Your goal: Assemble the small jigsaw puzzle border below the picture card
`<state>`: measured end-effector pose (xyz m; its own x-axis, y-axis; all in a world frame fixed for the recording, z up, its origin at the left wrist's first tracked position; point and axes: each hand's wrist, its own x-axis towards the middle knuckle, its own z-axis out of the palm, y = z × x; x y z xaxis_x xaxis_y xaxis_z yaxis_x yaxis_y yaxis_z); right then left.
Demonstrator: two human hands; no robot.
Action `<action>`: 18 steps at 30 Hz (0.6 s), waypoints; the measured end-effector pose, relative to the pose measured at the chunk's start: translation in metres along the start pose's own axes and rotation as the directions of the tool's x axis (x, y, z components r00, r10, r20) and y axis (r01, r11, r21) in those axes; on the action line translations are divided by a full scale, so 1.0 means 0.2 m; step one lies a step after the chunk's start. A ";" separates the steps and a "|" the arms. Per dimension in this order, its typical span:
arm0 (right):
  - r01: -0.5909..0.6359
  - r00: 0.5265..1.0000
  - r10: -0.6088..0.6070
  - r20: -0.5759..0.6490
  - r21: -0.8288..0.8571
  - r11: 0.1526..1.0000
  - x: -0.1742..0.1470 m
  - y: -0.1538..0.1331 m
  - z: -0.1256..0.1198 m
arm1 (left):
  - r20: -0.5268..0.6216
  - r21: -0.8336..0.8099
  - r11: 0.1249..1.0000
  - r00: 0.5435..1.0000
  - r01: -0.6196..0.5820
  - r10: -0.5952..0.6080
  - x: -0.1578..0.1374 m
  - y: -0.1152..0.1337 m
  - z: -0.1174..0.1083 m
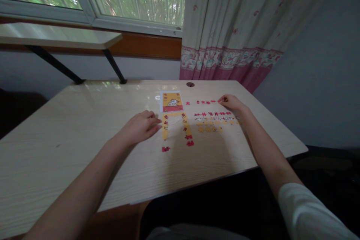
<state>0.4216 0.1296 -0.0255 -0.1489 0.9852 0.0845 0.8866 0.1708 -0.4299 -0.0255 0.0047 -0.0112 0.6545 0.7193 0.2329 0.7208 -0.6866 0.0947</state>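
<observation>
My left hand (144, 125) rests on the desk with thumb and forefinger stretched out and apart, their tips at the left edge of a partly assembled jigsaw puzzle (165, 132). The joined pieces form a yellow border along the top and both sides, with red pieces low on the right. One loose red corner piece (165, 149) lies below the left side. At the right end of the farthest row of red pieces (207, 102), my right hand (231, 102) pinches a red puzzle piece (219, 101). A reference picture (172, 102) with a white animal lies just above the border.
Rows of red pieces (216, 113), white pieces (215, 119) and yellow pieces (209, 130) lie right of the border. A raised shelf (62, 39) on black supports stands at the back left. A cable hole (190, 84) is near the desk's far edge, before a curtain (222, 60).
</observation>
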 end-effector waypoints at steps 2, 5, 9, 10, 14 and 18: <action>-0.020 1.000 0.020 0.000 0.054 0.998 0.00 0.02 0.01 | 0.004 0.003 1.000 1.000 0.001 -0.001 0.00 0.00 0.00; -0.053 0.999 0.053 0.009 0.109 0.993 0.01 0.05 0.03 | 0.014 0.011 1.000 1.000 -0.002 0.002 0.00 0.00 0.00; -0.081 0.997 0.077 0.026 0.162 0.983 0.02 0.07 0.04 | 0.014 0.008 1.000 1.000 -0.013 0.013 0.00 0.00 0.00; -0.082 0.997 0.080 0.019 0.171 0.982 0.02 0.07 0.04 | 0.012 0.010 1.000 1.000 -0.013 0.013 0.00 0.01 0.00; -0.071 0.996 0.081 -0.042 0.196 0.978 0.00 0.05 0.04 | 0.010 0.027 1.000 1.000 0.000 0.000 0.00 0.01 0.00; -0.025 0.994 0.045 -0.099 0.195 0.980 -0.03 0.01 0.03 | 0.017 0.010 1.000 1.000 -0.002 0.001 0.01 0.02 -0.01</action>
<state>0.4218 0.1239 -0.0328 -0.0647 0.9861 0.1531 0.7876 0.1447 -0.5990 -0.0225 0.0026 -0.0088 0.6592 0.7200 0.2168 0.7221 -0.6866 0.0847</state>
